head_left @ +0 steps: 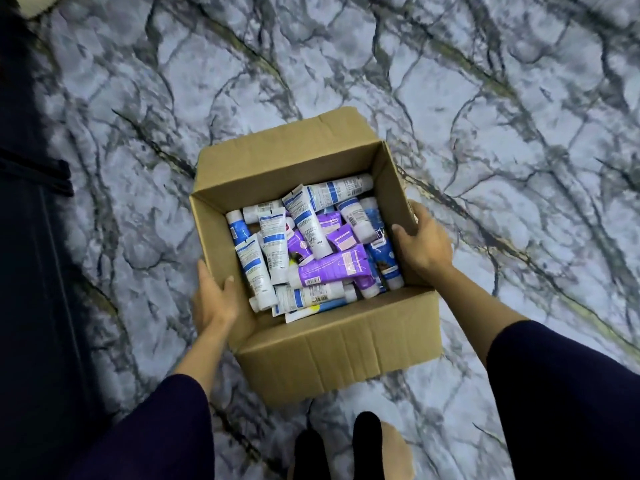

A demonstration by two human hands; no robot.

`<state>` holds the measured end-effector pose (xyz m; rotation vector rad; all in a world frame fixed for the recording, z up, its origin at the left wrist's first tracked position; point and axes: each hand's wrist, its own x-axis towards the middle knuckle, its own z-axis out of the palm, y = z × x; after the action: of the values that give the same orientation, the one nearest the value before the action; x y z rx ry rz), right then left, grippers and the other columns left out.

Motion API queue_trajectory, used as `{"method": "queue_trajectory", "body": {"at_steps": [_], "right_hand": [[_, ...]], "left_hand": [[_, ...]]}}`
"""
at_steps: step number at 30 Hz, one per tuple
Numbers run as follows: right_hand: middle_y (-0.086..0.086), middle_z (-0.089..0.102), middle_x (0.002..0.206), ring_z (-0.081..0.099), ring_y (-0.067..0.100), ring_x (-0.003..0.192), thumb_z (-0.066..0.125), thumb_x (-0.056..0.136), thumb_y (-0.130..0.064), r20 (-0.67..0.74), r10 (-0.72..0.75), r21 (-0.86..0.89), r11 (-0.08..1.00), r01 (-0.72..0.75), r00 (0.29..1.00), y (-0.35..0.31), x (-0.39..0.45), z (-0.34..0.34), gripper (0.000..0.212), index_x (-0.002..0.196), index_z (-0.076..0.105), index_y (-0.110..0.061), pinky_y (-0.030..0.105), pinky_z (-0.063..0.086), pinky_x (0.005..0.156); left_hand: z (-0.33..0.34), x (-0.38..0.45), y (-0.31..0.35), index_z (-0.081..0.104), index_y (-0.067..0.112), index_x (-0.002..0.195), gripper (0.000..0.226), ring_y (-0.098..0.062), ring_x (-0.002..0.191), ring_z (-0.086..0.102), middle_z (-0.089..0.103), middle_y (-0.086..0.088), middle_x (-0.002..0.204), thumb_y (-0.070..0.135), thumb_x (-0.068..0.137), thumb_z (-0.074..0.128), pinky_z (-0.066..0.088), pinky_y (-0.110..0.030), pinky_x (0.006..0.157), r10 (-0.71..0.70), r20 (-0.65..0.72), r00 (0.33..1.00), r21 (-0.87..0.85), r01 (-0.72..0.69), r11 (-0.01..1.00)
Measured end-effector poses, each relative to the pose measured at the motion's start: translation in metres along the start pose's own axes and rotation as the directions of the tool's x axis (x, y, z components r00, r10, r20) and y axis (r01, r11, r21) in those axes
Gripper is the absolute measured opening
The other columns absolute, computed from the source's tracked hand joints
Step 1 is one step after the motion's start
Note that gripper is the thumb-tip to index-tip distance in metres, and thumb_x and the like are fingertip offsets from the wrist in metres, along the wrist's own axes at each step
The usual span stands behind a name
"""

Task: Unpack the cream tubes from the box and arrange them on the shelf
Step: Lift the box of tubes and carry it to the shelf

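Note:
An open brown cardboard box (339,351) is in the middle of the view, above a marble-patterned floor. Inside lies a jumble of several cream tubes (308,244), white with blue labels, purple, and blue. My left hand (213,299) grips the box's left wall, thumb over the rim and inside. My right hand (424,244) grips the right wall the same way, its thumb hooked inside the rim. Both forearms wear dark sleeves. No shelf is in view.
The grey-white marble-patterned floor (485,116) spreads all around the box. A dark piece of furniture (31,237) runs along the left edge. My feet (349,448) show at the bottom, just below the box's near flap.

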<state>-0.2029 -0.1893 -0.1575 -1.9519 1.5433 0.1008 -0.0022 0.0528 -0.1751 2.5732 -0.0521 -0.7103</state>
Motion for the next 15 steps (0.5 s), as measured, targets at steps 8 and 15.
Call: {"method": "queue_trajectory", "body": {"at_steps": [8, 15], "right_hand": [[0.025, 0.060, 0.122, 0.051, 0.044, 0.111, 0.049, 0.091, -0.010, -0.079, -0.079, -0.097, 0.993, 0.071, 0.994, -0.003, 0.001, -0.007, 0.053, 0.142, 0.038, -0.018, 0.043, 0.040, 0.084], [0.027, 0.063, 0.111, 0.052, 0.045, 0.105, 0.047, 0.087, -0.008, -0.136, -0.075, -0.034, 0.997, 0.071, 0.988, -0.055, -0.057, -0.116, 0.052, 0.138, 0.043, -0.016, 0.042, 0.040, 0.082]], "left_hand": [[-0.017, -0.003, 0.007, 0.038, 0.022, 0.135, 0.046, -0.036, 0.105, 0.059, 0.063, -0.012, 0.119, 0.009, 0.093, 0.052, 0.049, -0.044, 0.089, 0.202, -0.075, 0.977, 0.027, -0.200, 0.979], [-0.117, -0.049, 0.076, 0.039, 0.032, 0.133, 0.049, -0.032, 0.091, 0.059, 0.064, -0.007, 0.103, 0.019, 0.087, 0.051, 0.051, -0.043, 0.088, 0.250, -0.049, 0.967, -0.030, -0.252, 0.967]]}}
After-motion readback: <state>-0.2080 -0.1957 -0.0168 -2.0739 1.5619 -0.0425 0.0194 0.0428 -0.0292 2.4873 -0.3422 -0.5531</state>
